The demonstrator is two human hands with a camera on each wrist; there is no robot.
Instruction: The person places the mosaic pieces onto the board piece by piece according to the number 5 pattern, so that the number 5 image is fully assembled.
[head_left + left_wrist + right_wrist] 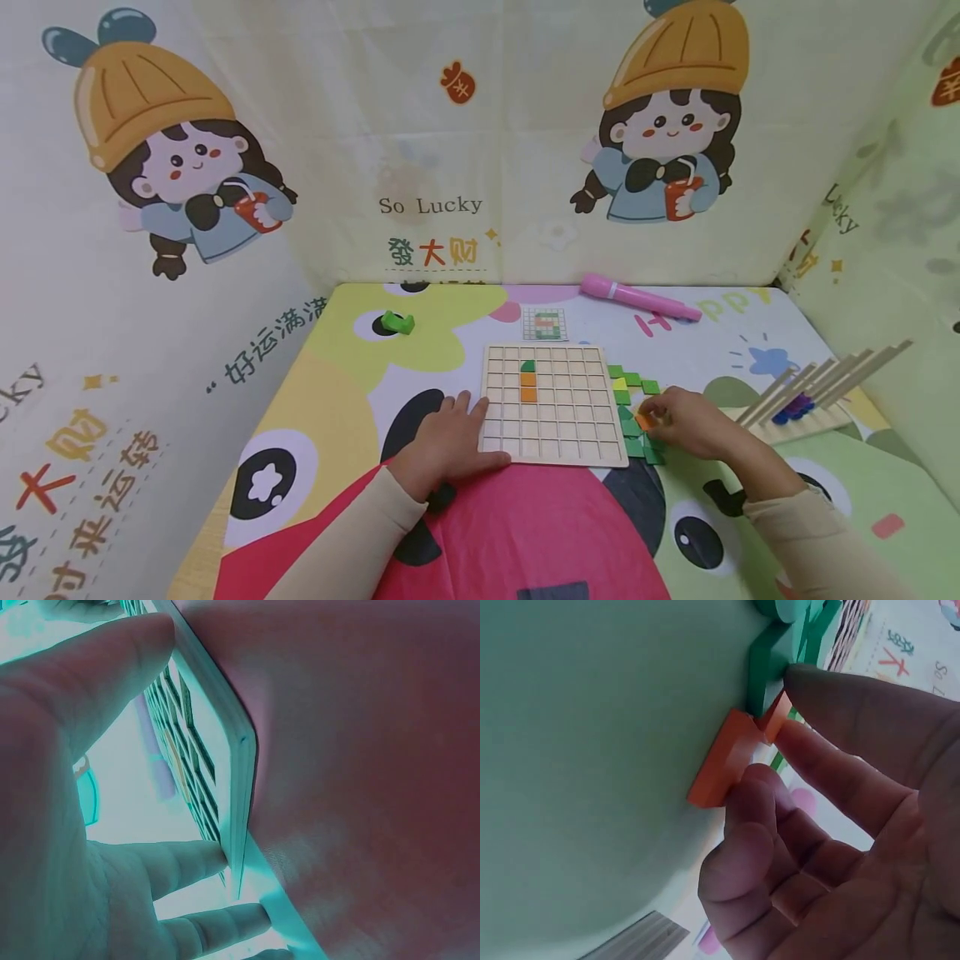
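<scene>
On the worktop (600, 533), covered with a cartoon print, lies flat a square board of pale wood (570, 429), divided into small cells. The left hand (450, 437) is spread, its thumb along the near edge and its fingers by the left side — it steadies this corner without closing around it. Inside the board one green tile with a rounded corner (528, 367) sits above two square orange tiles (528, 387). The right hand (686, 421) has bent fingers, touching a loose orange tile (645, 421) beside scattered green tiles (633, 447) — whether it is firmly pinched, I cannot tell.
</scene>
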